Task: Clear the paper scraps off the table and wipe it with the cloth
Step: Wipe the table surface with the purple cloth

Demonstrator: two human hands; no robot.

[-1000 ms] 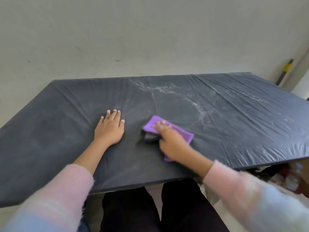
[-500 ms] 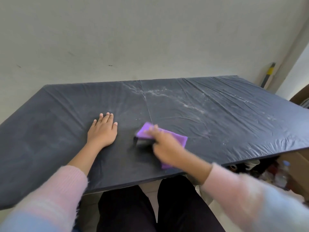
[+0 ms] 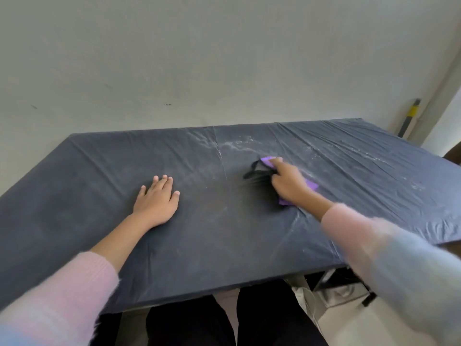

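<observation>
Tabletop [image 3: 74,196]: right hand [image 3: 289,182] flat on cloth [image 3: 311,186]

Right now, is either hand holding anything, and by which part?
Right hand lies over the middle of the purple cloth, pressing it to the table; left hand holds nothing.
</observation>
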